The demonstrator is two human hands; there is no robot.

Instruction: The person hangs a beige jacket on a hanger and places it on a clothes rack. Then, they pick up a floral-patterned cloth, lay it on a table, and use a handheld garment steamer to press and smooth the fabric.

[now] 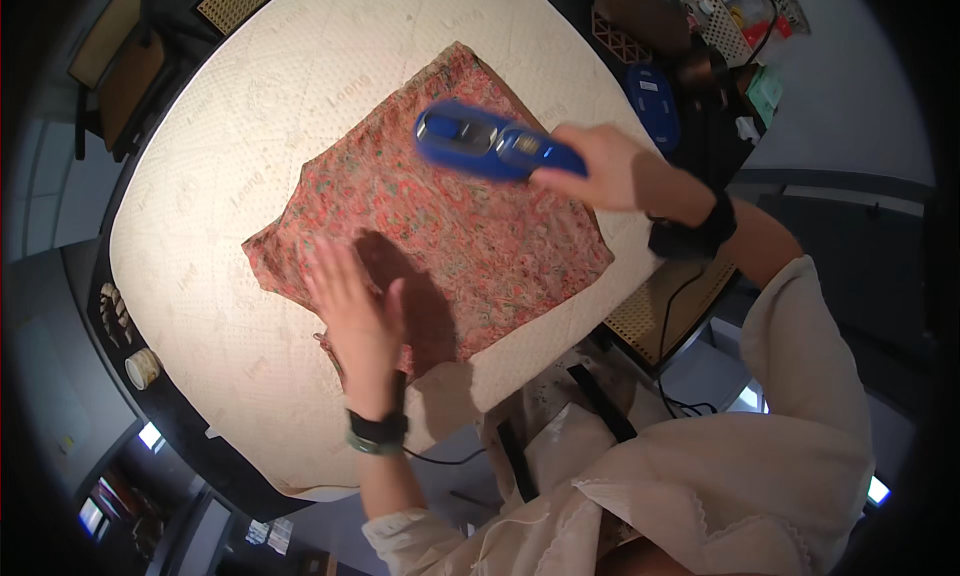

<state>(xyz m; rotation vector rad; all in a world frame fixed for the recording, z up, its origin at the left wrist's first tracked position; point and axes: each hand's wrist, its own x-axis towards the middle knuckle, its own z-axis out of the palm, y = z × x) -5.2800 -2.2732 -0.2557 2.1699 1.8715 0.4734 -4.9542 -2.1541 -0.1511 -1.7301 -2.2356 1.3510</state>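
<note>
A pink and red patterned garment (480, 238) lies spread on a cream quilted pad (217, 291) that covers the table. My right hand (600, 163) grips the handle end of a blue handheld appliance, likely a garment steamer or cordless iron (487, 141). The appliance is over the garment's upper right part; whether it touches the cloth cannot be told. My left hand (352, 306) is flat with its fingers extended, over the garment's lower left edge, and holds nothing. Both hands are slightly blurred.
Beyond the pad's right edge are a blue oval base (652, 107), a perforated basket (724, 21) of items and a green packet (763, 96). A small round container (142, 369) stands at the left edge. Chairs (124, 73) surround the table; a cable (667, 328) hangs near my right arm.
</note>
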